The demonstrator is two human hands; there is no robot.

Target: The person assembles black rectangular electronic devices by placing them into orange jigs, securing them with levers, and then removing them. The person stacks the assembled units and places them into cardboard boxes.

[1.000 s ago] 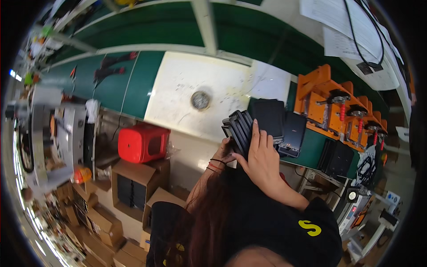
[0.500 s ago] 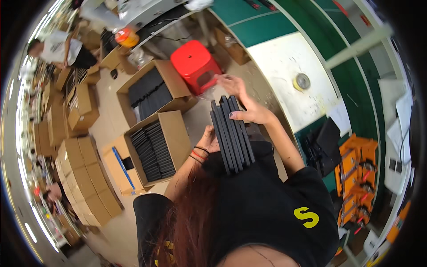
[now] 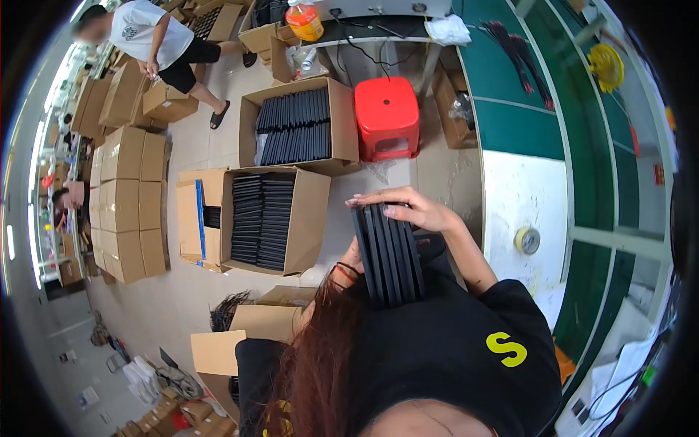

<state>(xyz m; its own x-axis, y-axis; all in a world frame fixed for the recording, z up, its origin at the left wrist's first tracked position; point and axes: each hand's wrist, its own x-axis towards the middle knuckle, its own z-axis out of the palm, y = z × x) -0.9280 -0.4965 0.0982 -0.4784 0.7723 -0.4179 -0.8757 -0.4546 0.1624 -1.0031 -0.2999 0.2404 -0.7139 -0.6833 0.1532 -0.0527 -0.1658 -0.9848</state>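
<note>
A stack of several flat black panels [image 3: 391, 258] stands on edge against the front of my black shirt. My right hand [image 3: 419, 209] lies across the far ends of the panels, its fingers stretched along the top and its thumb pressed on them. Low on the stack's left side, my left hand [image 3: 354, 255] supports it, with most of its fingers hidden behind the panels. An open carton [image 3: 309, 218] to the left holds two rows of similar black panels [image 3: 262, 218].
Beyond it stands another carton [image 3: 342, 120] of black panels, beside a red stool [image 3: 386, 120]. A bench with a white board [image 3: 510, 211] and a tape roll [image 3: 527, 240] runs along the right. Taped cartons [image 3: 120, 204] are piled left. A person [image 3: 156, 44] walks at far left.
My view has turned, so the cartons and stool appear shifted. My right hand has come down onto the ends of the stack, its fingers now lying over them. The person at far left has stepped closer.
</note>
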